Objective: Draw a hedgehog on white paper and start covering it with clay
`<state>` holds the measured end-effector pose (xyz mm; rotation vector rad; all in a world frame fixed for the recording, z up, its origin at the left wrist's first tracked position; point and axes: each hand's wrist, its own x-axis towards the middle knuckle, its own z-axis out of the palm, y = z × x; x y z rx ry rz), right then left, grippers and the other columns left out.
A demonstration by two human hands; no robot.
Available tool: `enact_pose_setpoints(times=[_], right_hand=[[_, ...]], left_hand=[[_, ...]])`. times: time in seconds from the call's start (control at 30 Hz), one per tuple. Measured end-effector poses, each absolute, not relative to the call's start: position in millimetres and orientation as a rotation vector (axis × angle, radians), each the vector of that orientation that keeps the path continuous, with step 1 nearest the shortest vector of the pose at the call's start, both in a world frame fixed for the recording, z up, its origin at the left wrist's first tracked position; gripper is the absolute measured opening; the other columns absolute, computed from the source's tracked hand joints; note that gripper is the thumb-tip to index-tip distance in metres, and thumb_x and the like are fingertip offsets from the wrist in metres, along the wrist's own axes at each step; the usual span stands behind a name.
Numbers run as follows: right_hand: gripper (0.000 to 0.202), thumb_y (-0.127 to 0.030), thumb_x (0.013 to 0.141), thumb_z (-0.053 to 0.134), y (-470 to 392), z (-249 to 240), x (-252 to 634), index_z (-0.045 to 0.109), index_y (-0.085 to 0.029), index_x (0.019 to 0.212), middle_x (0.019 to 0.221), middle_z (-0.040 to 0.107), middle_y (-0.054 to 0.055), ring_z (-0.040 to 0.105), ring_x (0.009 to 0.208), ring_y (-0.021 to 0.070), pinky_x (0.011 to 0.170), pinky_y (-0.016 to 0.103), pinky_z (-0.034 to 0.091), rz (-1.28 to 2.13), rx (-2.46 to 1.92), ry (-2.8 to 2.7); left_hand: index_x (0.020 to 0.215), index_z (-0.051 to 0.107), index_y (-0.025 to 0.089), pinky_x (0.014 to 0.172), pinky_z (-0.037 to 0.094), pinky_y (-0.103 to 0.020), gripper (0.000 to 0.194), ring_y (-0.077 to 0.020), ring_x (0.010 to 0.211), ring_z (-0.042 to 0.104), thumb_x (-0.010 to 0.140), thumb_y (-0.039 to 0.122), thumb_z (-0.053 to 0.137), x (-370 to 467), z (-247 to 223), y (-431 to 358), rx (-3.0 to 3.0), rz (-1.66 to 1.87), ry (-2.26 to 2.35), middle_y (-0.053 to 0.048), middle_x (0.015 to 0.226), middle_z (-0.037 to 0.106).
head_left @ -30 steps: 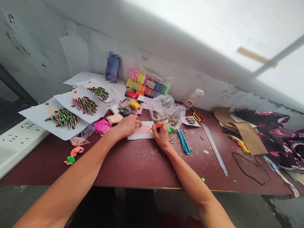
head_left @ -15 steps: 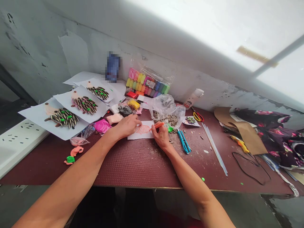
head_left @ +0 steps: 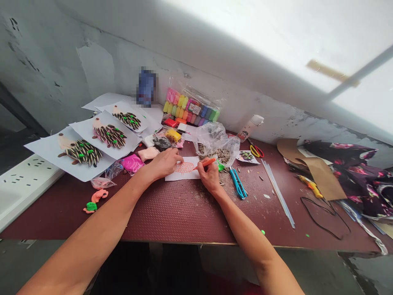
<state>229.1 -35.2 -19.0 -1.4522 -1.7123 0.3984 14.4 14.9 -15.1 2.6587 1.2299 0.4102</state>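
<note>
A small sheet of white paper (head_left: 181, 176) lies on the table in front of me, with an orange outline of a rounded body, short marks inside and little legs. My left hand (head_left: 166, 163) is on its left end, fingers bent and drawn together, holding the sheet down. My right hand (head_left: 210, 176) is closed around an orange marker (head_left: 209, 162). The marker's tip is at the right end of the drawing. Behind and right of that hand, sunflower seeds (head_left: 223, 155) spill from a clear plastic bag (head_left: 211, 134).
Seed hedgehogs on paper (head_left: 109, 136) lie at left beside a white power strip (head_left: 18, 184). Modelling clay packs (head_left: 192, 108) lean by the wall. To the right are a blue utility knife (head_left: 238, 184), scissors (head_left: 256, 150), glue sticks (head_left: 278, 192) and a yellow glue gun (head_left: 310, 187).
The marker has shifted slightly right and leans over more in my right hand. My left hand and the paper stay almost where they were.
</note>
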Motion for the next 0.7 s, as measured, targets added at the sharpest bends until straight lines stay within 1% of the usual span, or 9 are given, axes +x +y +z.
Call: enact_pose_setpoints(times=[0.17, 0.3, 0.43, 0.6, 0.7], right_hand=[[0.024, -0.033, 0.086, 0.049, -33.5, -17.8, 230.7, 0.050, -0.023, 0.064, 0.055, 0.054, -0.001, 0.043, 0.048, 0.0124, 0.052, 0.027, 0.034, 0.398, -1.455, -1.625], [0.028, -0.037, 0.087, 0.049, -33.7, -12.8, 232.3, 0.053, -0.022, 0.064, 0.059, 0.058, 0.000, 0.047, 0.052, 0.0129, 0.054, 0.027, 0.038, 0.431, -1.425, -1.588], [0.032, -0.041, 0.089, 0.051, -34.6, -6.8, 237.8, 0.055, -0.021, 0.065, 0.059, 0.057, 0.001, 0.049, 0.053, 0.0132, 0.056, 0.027, 0.040, 0.428, -1.397, -1.573], [0.038, -0.048, 0.090, 0.049, -33.5, -4.8, 250.8, 0.050, -0.022, 0.062, 0.055, 0.055, 0.000, 0.046, 0.051, 0.0132, 0.054, 0.027, 0.035, 0.395, -1.468, -1.637], [0.039, -0.045, 0.094, 0.044, -33.7, -1.7, 256.7, 0.049, -0.022, 0.063, 0.057, 0.057, 0.001, 0.047, 0.052, 0.0130, 0.056, 0.026, 0.034, 0.397, -1.588, -1.715]], left_hand=[[0.112, 0.076, 0.024, 0.089, 0.048, -0.035, 0.038, -0.0239, 0.100, 0.060, 0.089, 0.009, 0.049, 15.4, -12.7, 13.2, 2.657, 0.390, 1.239, -0.009, 0.101, 0.064], [0.113, 0.075, 0.022, 0.091, 0.049, -0.036, 0.036, -0.0242, 0.102, 0.061, 0.090, 0.010, 0.049, 14.9, -10.0, 12.2, 2.655, 0.368, 1.243, -0.009, 0.104, 0.065], [0.113, 0.072, 0.019, 0.094, 0.049, -0.035, 0.035, -0.0233, 0.105, 0.063, 0.090, 0.009, 0.047, 13.4, -8.7, 12.7, 2.642, 0.416, 1.235, -0.009, 0.106, 0.068], [0.111, 0.071, 0.018, 0.094, 0.051, -0.035, 0.036, -0.0227, 0.104, 0.065, 0.090, 0.006, 0.044, 14.3, -8.0, 12.5, 2.604, 0.469, 1.267, -0.009, 0.108, 0.071], [0.110, 0.073, 0.018, 0.093, 0.051, -0.035, 0.038, -0.0230, 0.103, 0.065, 0.089, 0.006, 0.044, 15.2, -9.8, 12.5, 2.595, 0.481, 1.303, -0.009, 0.106, 0.071]])
